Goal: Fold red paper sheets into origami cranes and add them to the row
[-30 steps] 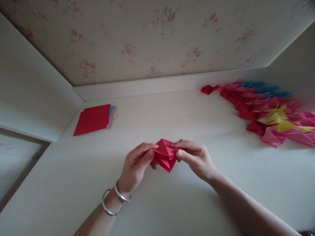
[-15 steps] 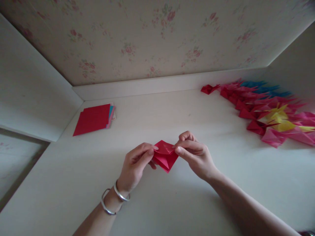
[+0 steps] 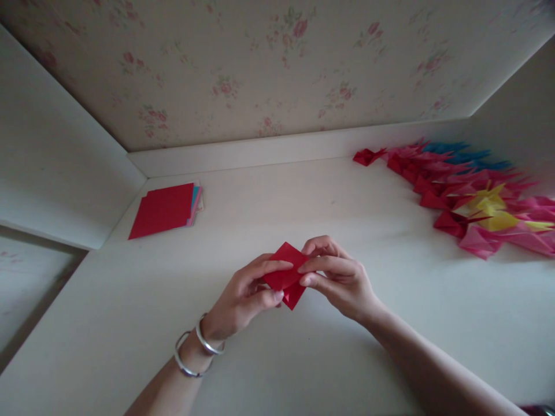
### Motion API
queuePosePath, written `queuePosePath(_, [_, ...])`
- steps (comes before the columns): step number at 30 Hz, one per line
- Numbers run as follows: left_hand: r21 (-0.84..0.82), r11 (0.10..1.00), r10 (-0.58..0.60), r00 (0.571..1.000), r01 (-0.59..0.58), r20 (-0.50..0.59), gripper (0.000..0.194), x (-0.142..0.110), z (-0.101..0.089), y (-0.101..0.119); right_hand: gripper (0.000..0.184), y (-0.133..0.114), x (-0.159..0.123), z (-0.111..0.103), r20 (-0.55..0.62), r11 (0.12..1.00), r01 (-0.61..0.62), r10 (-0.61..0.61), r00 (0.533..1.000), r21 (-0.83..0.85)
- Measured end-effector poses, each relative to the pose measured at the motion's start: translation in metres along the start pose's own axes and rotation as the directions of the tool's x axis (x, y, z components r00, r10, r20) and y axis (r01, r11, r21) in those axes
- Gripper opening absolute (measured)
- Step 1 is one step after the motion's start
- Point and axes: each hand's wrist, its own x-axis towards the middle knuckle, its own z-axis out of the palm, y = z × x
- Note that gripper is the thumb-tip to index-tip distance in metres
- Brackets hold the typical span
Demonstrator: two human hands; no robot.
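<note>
A partly folded red origami paper (image 3: 284, 277), diamond-shaped, is held between both hands above the white table. My left hand (image 3: 254, 286) grips its left side, index finger lying across the top face and thumb at the lower left edge. Two silver bangles (image 3: 197, 346) circle the left wrist. My right hand (image 3: 338, 274) pinches the right corner, with fingertips on the upper face and thumb beneath them. The fingers hide parts of both side corners. A loose lower flap shows beneath the top layer, near the bottom point.
A stack of square paper (image 3: 165, 211), red on top with blue and pink edges showing, lies at the back left of the white table (image 3: 260, 202). Many folded paper cranes (image 3: 455, 190) in red, pink, blue and yellow crowd the right. A floral wall (image 3: 225, 86) rises behind.
The paper's raised upper flap has come down flatter toward the bottom point. My left index finger has moved inward over it, and my right fingers have shifted slightly inward.
</note>
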Motion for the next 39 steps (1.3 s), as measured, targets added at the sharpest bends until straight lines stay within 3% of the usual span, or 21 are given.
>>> queuePosePath(4, [-0.017,1.0,-0.024,1.0,0.024,0.013,0.032,-0.001,0.001,-0.002,0.004,0.001,0.001,0.001,-0.016,1.0,-0.017,0.016,1.0,-0.009])
queuePosePath(7, [0.005,1.0,-0.013,0.999,0.014,-0.049,0.027,0.001,0.003,-0.005,0.003,0.005,0.0,0.002,-0.012,0.999,-0.03,0.03,0.999,-0.021])
queuePosePath(12, [0.19,0.982,0.051,0.987,-0.021,-0.155,0.017,0.004,0.006,-0.008,0.005,0.009,0.0,0.007,-0.019,0.996,-0.065,0.064,0.998,-0.064])
queuePosePath(18, [0.478,0.871,0.237,0.95,-0.115,-0.204,0.018,0.005,0.007,-0.009,0.009,0.007,0.0,0.011,-0.043,0.991,-0.074,0.069,0.997,-0.11])
queuePosePath(23, [0.457,0.876,0.297,0.919,-0.154,-0.26,0.014,0.006,0.006,-0.011,0.008,0.009,-0.002,0.011,-0.016,0.991,-0.07,0.069,0.998,-0.111])
queuePosePath(27, [0.386,0.909,0.296,0.893,-0.155,-0.338,0.01,0.005,0.006,-0.013,0.018,0.011,-0.003,0.01,0.023,0.994,-0.08,0.082,0.996,-0.075])
queuePosePath(30, [0.383,0.911,0.302,0.882,-0.155,-0.361,0.009,0.005,0.006,-0.014,0.013,0.011,-0.002,0.011,0.035,0.991,-0.088,0.091,0.995,-0.1])
queuePosePath(39, [0.441,0.89,0.286,0.893,-0.115,-0.346,0.008,0.005,0.004,-0.01,0.009,0.005,-0.001,0.007,0.037,0.99,-0.075,0.08,0.996,-0.117])
